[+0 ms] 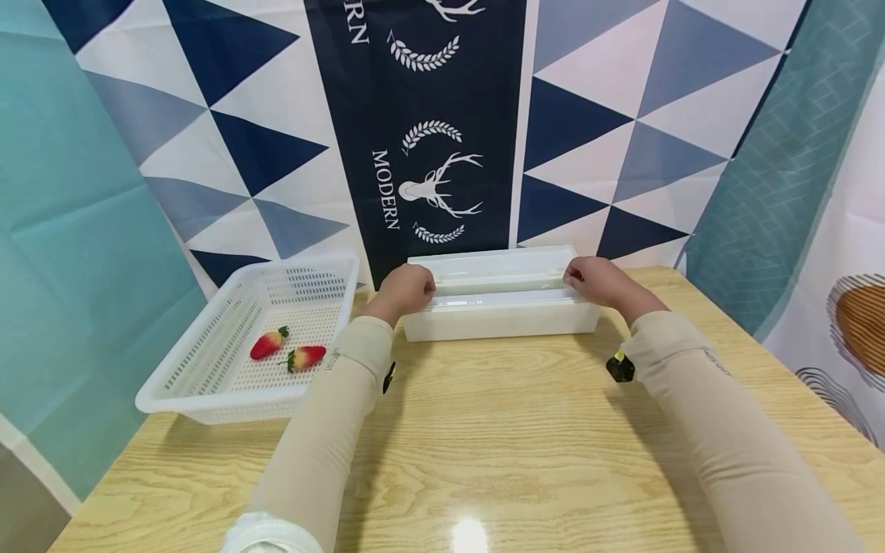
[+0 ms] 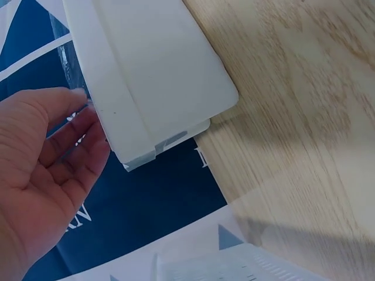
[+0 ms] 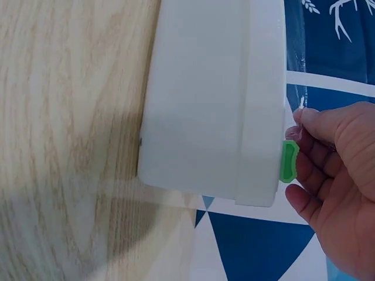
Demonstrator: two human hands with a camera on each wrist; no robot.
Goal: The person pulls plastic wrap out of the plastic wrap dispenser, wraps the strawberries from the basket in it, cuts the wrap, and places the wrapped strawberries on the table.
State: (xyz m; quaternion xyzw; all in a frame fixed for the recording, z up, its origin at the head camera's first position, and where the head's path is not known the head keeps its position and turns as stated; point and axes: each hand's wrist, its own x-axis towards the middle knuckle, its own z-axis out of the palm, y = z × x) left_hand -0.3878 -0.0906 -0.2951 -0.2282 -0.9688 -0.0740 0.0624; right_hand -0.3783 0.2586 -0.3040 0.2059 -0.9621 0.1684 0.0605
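A long white cling film dispenser (image 1: 501,321) stands at the back of the table with its lid raised and a roll inside. My left hand (image 1: 406,289) is at its left end, thumb and fingertips pinching the edge of the clear cling film (image 2: 71,61) in the left wrist view. At the right end my right hand (image 1: 598,281) pinches the other corner of the film, which looks bunched at the fingertips in the right wrist view. A green slide cutter (image 3: 289,161) sits on the dispenser's edge beside the right fingers.
Left of the dispenser is a white perforated basket (image 1: 228,405) with two strawberries, one (image 1: 268,343) behind the other (image 1: 304,359). A patterned cloth backdrop (image 1: 442,92) hangs right behind the dispenser. The wooden table (image 1: 498,430) extends toward me between the forearms.
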